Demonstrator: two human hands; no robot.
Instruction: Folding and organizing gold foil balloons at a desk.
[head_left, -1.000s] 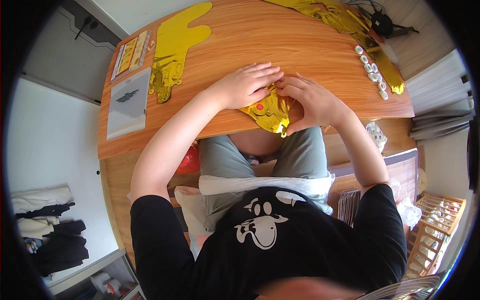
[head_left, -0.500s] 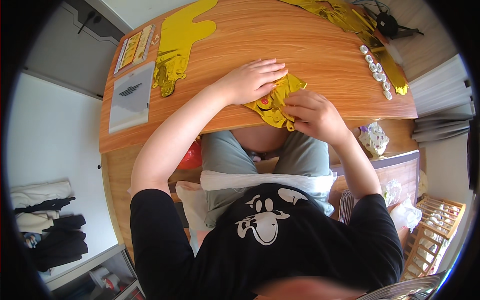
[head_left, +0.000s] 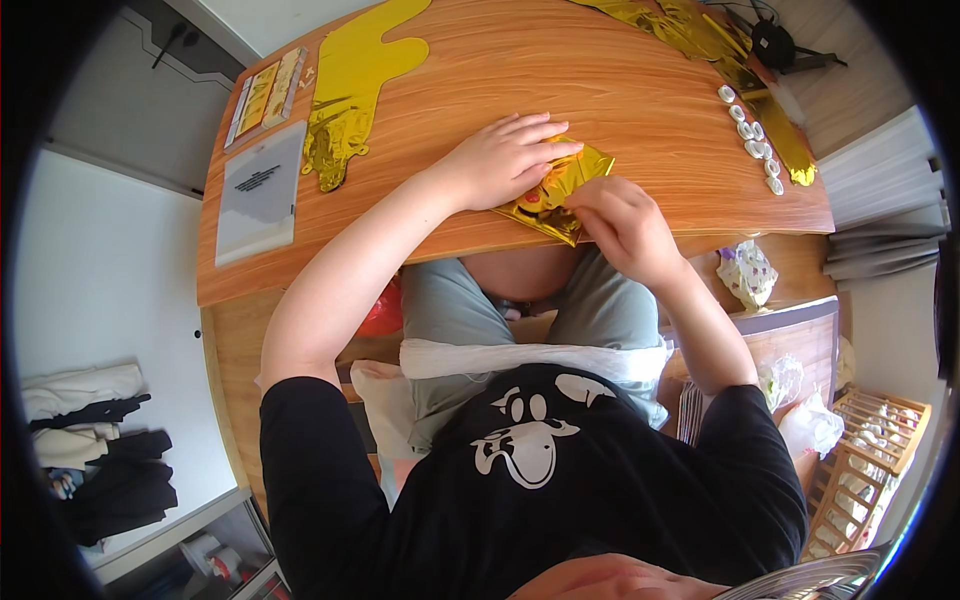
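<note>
A folded gold foil balloon [head_left: 560, 205] with a red-and-dark print lies at the near edge of the wooden table [head_left: 460, 90]. My left hand [head_left: 512, 162] rests palm down on its upper left part, fingers stretched out and pressing it to the tabletop. At the right side of the balloon, my right hand [head_left: 628, 228] has its fingers pinched together on the foil. The fingertips of the right hand are partly hidden by its knuckles. The balloon's lower corner points toward me at the table edge.
A flat gold foil piece [head_left: 350, 75] lies far left, beside a yellow-and-white package [head_left: 265, 98] and a clear plastic sleeve [head_left: 258, 200]. Along the right stand several small white rolls [head_left: 745, 130], near more gold foil [head_left: 690, 35] and a black device with cables [head_left: 775, 45].
The balloon's near part has been folded in, so its rounded edge and tab now form a straight, pointed corner. My right hand has closed into a pinch; my left stays nearly still.
</note>
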